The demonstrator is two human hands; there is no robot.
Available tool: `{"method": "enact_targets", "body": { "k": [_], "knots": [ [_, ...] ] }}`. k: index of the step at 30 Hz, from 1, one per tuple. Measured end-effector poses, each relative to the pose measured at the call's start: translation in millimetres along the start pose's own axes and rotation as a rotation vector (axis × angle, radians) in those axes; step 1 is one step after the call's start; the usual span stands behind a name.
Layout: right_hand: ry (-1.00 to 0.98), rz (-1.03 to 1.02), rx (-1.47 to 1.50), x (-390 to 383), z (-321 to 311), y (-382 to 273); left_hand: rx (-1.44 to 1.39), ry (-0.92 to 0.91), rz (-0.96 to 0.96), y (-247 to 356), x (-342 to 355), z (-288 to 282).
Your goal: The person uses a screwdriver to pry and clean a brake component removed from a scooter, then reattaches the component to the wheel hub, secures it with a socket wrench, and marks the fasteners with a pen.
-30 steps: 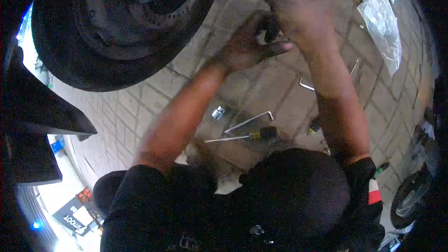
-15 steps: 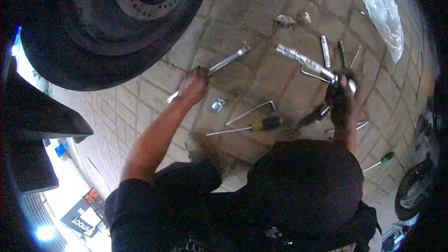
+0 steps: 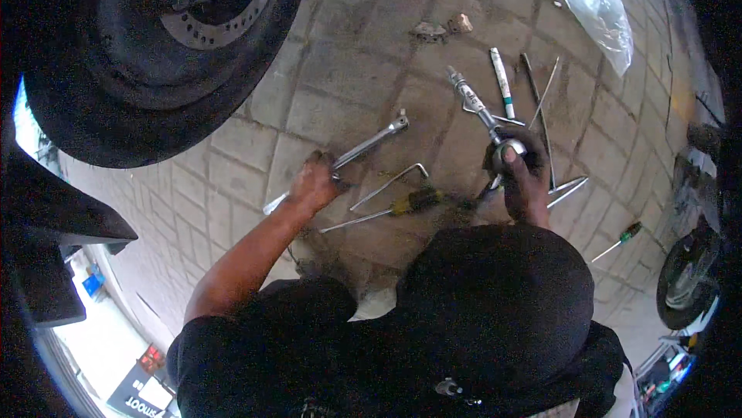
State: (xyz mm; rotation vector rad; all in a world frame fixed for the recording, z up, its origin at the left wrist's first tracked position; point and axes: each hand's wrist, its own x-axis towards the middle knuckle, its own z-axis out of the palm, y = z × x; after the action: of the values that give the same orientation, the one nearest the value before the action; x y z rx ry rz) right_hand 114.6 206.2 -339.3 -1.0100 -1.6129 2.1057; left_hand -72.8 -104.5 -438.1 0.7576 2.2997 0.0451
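My left hand (image 3: 313, 186) is closed around a silver breaker bar (image 3: 371, 142), its drive head angled up and right over the paving. My right hand (image 3: 529, 182) grips a shiny metal tool with a stepped shaft (image 3: 473, 99) and a round head (image 3: 509, 149); the shaft points away from me. Between the hands lie an L-shaped hex key (image 3: 390, 184) and a yellow-and-black screwdriver (image 3: 417, 201). Just beyond my right hand are a white-and-teal tube (image 3: 502, 82), a dark rod (image 3: 533, 93) and a thin rod (image 3: 546, 89).
A big tyre (image 3: 178, 136) with a drilled brake disc (image 3: 209, 34) stands at far left. Brake pads (image 3: 430, 30) and a clear plastic bag (image 3: 597, 16) lie farther out. At right are a green-handled screwdriver (image 3: 630, 232) and another wheel (image 3: 686, 298).
The view has shifted slightly. My left hand has moved nearer me with the bar and covers where a chrome socket lay; that socket no longer shows. My right hand's tool has swung more upright.
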Motion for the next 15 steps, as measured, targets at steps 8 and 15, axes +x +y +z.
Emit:
{"method": "enact_targets", "body": {
  "k": [8,15],
  "knots": [
    [0.169,0.05,0.157,-7,-17,-2,-0.064,-0.109,0.096,-7,-4,-16],
    [0.137,0.102,0.276,-4,-21,10,-0.51,-0.377,0.113,54,-18,-30]
  ]
}}
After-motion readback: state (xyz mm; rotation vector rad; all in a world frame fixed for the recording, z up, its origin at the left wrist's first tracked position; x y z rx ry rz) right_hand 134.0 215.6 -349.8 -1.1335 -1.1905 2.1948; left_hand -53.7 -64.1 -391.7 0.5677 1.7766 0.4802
